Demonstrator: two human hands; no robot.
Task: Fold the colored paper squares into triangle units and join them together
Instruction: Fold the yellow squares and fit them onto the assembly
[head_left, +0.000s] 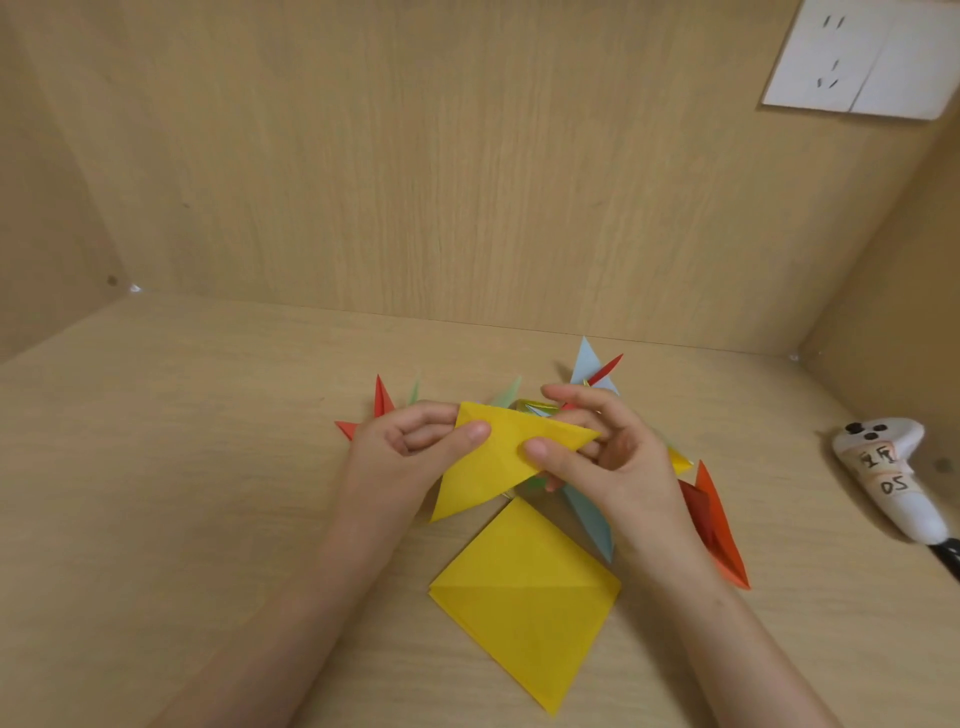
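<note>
A folded yellow paper triangle (493, 457) is held just above the wooden desk. My left hand (410, 441) pinches its left corner between thumb and fingers. My right hand (602, 452) pinches its right part with the thumb on top. Below them a stack of yellow paper squares (524, 597) lies flat on the desk, creased along one diagonal. Behind and beside the hands lie several joined folded units: red points (383, 397) at the left, a light blue point (587, 364) at the back, orange-red units (714, 525) at the right. My hands partly hide them.
The wooden desk (182, 467) is boxed in by a wooden back wall and side walls. A white handheld controller (888, 483) with handwritten labels lies at the right edge. A white wall socket (862, 57) sits high at the right.
</note>
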